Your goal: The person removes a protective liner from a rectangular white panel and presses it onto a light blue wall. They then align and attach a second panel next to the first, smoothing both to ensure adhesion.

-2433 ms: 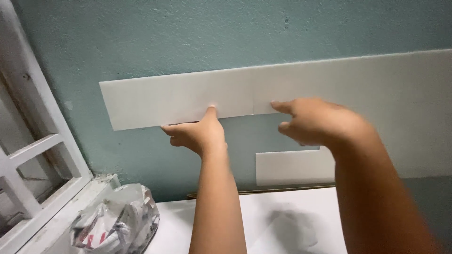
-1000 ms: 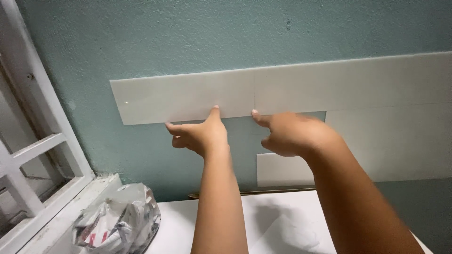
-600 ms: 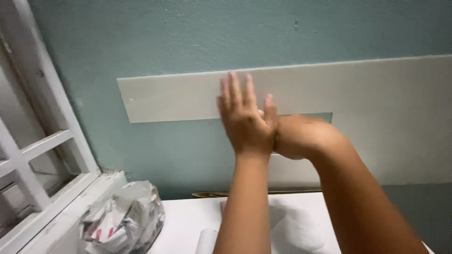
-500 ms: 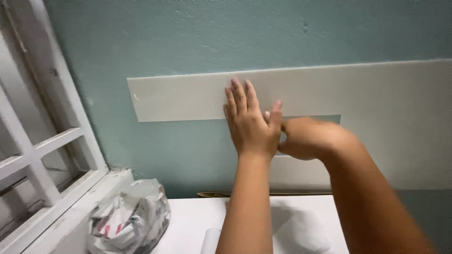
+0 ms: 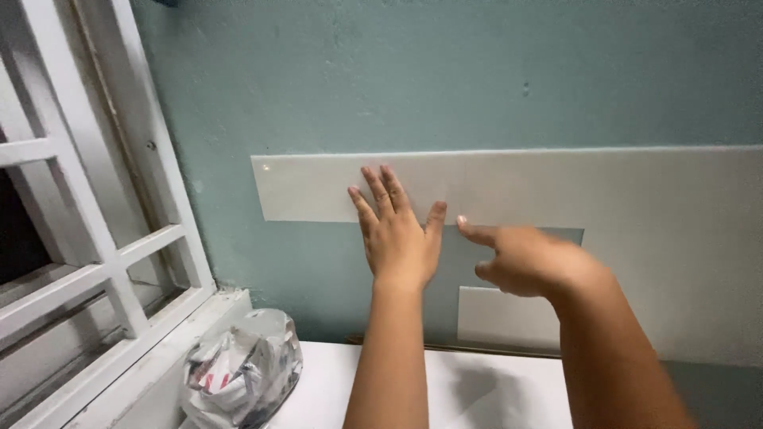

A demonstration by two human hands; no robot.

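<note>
Seen from the head camera, a person's left hand (image 5: 400,234) lay flat and open against a long pale panel (image 5: 318,187) stuck to a teal wall (image 5: 397,71), fingers spread and pointing upward, the palm pressing across the panel's lower edge and onto the bare wall below it. It grasped nothing. Just to its right, the right hand (image 5: 520,258) was loosely curled, its index finger stretched leftward so that the tip met the same lower edge close beside the left thumb; the other fingers were folded in, and it too held nothing.

The panel ran as a horizontal strip from left of the hands to the frame's right side, where it joined a broader pale area covering the wall. Below the right hand, a smaller pale piece (image 5: 501,318) sat on the wall, a patch of teal left between it and the strip above.

A white window frame (image 5: 87,262) with crossbars filled the left side. At the bottom, a white counter (image 5: 477,389) met the wall, and a crumpled clear plastic bag (image 5: 242,369) of scraps rested at its left end, near the window sill.
</note>
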